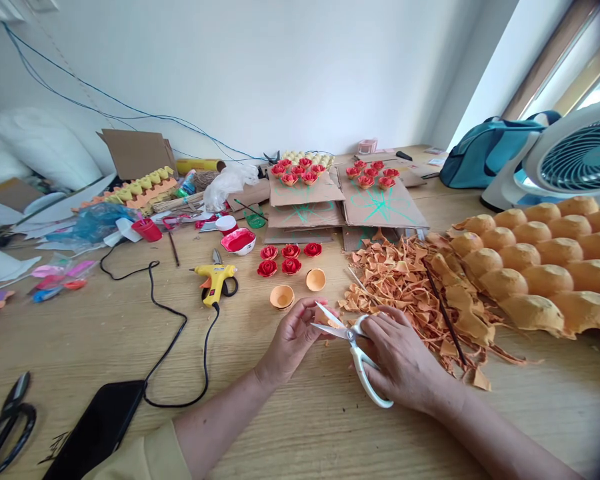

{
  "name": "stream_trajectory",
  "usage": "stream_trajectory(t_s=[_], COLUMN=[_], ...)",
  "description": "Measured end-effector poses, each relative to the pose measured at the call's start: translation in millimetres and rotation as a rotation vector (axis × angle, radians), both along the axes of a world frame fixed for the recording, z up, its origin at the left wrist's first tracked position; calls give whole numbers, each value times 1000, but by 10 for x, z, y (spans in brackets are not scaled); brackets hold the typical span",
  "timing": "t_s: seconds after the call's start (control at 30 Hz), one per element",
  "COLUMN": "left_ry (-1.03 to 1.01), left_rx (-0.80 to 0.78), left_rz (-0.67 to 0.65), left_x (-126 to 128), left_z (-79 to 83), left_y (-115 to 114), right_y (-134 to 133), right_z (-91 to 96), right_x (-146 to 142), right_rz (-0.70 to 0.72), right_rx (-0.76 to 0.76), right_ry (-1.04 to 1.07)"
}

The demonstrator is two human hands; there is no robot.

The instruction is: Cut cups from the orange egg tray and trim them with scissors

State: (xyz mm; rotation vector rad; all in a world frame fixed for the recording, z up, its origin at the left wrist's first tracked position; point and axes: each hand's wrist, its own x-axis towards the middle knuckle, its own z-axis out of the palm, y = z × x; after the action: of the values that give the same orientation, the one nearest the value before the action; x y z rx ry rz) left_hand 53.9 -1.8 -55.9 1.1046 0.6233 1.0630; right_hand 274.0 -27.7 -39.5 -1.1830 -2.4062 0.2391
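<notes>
In my left hand (291,341) a small piece of orange egg carton (325,320) is pinched, partly hidden by the fingers. My right hand (397,357) is wrapped round the white handles of the scissors (371,385). Their blades are parted, with the carton piece between or right beside them. Just beyond my left hand stand two cut orange egg-carton cups (282,297). Several red paper roses (291,251) lie in two rows behind the cups. A heap of orange carton scraps (393,267) spreads beyond my right hand.
Orange egg trays (540,260) and a fan (580,157) stand at the right. A yellow glue gun (215,280) with a black cord lies left of the cups, near a bowl of red paint (239,241). Cardboard pieces (385,207) carry more roses. A phone (97,427) and black scissors (5,427) lie front left.
</notes>
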Motion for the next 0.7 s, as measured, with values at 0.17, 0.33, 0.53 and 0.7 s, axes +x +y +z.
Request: stream_trajectory(t_s=[0.17,0.33,0.53,0.7], left_ry=[53,62,30,24], left_rx=[89,86,60,88], left_rz=[20,30,35,28], left_x=[27,41,47,34], left_z=[-2,29,48,17], left_y=[6,-13,-31,-18], right_y=[1,1,-18,-38], right_z=[24,15,4,15], right_x=[-15,-9,3,0], right_rz=[-58,-46,18,57], right_rx=[5,8,10,0], right_ry=[-25,-35,-19,2])
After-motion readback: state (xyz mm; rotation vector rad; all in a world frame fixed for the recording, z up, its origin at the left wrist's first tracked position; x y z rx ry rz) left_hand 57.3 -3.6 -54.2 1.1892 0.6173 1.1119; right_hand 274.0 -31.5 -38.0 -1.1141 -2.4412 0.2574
